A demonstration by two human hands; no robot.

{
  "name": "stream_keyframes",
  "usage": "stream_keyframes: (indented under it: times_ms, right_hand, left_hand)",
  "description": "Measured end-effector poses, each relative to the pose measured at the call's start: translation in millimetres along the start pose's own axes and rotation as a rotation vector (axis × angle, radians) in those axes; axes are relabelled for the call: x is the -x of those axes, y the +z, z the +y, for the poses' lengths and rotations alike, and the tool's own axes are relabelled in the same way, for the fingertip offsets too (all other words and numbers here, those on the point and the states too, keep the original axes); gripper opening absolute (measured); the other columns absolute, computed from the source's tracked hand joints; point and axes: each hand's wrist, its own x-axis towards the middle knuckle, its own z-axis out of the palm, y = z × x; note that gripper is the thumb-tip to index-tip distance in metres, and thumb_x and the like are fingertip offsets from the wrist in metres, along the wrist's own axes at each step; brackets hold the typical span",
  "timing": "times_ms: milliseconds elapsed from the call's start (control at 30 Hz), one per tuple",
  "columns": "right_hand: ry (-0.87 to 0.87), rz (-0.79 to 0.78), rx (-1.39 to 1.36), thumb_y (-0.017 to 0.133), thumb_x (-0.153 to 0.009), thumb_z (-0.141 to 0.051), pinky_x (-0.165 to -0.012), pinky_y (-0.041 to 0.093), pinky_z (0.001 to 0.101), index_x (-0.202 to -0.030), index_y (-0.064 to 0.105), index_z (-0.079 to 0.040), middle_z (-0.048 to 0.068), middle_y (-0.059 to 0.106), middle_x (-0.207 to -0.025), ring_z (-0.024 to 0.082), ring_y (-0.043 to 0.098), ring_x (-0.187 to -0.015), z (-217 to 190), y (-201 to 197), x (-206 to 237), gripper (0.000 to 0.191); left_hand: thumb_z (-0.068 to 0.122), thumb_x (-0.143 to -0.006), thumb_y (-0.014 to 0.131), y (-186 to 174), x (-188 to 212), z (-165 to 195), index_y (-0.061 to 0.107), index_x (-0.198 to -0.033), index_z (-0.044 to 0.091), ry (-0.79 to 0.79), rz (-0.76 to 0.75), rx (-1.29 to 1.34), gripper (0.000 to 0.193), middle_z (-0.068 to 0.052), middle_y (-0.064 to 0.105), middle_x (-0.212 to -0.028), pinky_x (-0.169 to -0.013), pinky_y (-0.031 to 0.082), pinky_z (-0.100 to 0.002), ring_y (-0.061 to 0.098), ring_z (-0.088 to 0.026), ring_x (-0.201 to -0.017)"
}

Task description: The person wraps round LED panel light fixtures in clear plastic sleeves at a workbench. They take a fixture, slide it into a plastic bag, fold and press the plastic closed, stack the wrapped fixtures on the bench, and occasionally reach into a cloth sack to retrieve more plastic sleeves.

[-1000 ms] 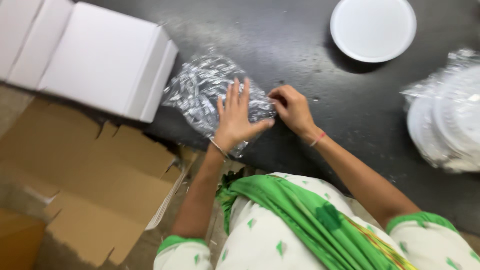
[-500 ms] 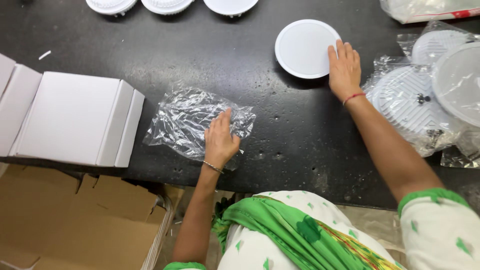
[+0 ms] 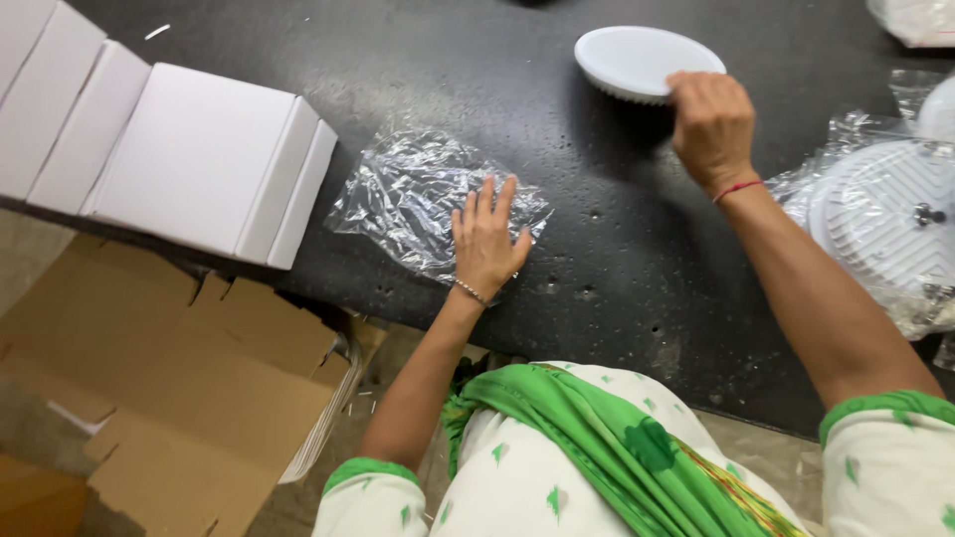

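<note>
Two hands on black surface (image 3: 298, 60): left hand (image 3: 484, 244) lay flat, fingers spread, on clear bag (image 3: 418, 199); right hand (image 3: 711, 124), at 1 o'clock, gripped white disc (image 3: 632, 60).

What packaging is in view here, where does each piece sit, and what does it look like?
Clear plastic bag: crinkled, flat under the left hand.
White cartons: rectangular, table's left.
Brown cardboard box: opened, below the table edge.
Clear wrap: around white ribbed discs, right.

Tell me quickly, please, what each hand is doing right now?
Left hand: open, fingers spread, pressed flat on the clear plastic bag.
Right hand: closed on the rim of the white round lamp, which is tilted on the black table.
</note>
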Motion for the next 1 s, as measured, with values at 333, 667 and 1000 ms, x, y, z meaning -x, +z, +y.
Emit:
stream_keyframes:
  times_ms: [333, 667, 1000]
  right_hand:
    - [0.9, -0.029, -1.094, 0.061, -0.116, -0.013, -0.071, 0.046, 0.0266, -0.1, 0.065, 0.002, 0.002, 0.061, -0.09, 0.009, 0.054, -0.083, 0.0, -40.4, 68.1, 0.023]
    - [1.322, -0.109, -1.555, 0.054, -0.11, -0.017, -0.081, 0.055, 0.0231, -0.112, 0.066, 0.002, 0.004, 0.072, -0.1, 0.009, 0.067, -0.087, -81.9, -50.6, 150.2, 0.022]
    - [1.391, -0.417, -1.865, 0.053, -0.104, -0.03, -0.08, 0.059, 0.0284, -0.123, 0.062, -0.003, 0.005, 0.073, -0.106, 0.01, 0.07, -0.088, -115.0, -43.1, 125.6, 0.034]
  left_hand:
    - [0.022, -0.097, 0.059, -5.4, -28.5, 10.6, 0.075, -0.114, 0.006, -0.005, 0.178, 0.138, 0.028, -0.017, 0.071, -0.128, -0.097, 0.054, -0.046, 0.069, -0.036, -0.108]
    - [0.031, -0.098, 0.063, 0.3, -43.1, 54.1, 0.073, -0.085, 0.005, -0.006, -0.043, 0.085, 0.03, -0.01, 0.074, -0.098, -0.08, 0.057, -0.047, 0.07, -0.035, -0.089]
    - [0.03, -0.104, 0.057, 33.5, -44.1, 47.4, 0.074, -0.121, 0.011, 0.094, -0.054, 0.355, 0.031, -0.009, 0.071, -0.13, -0.121, 0.035, -0.05, 0.056, -0.033, -0.137]
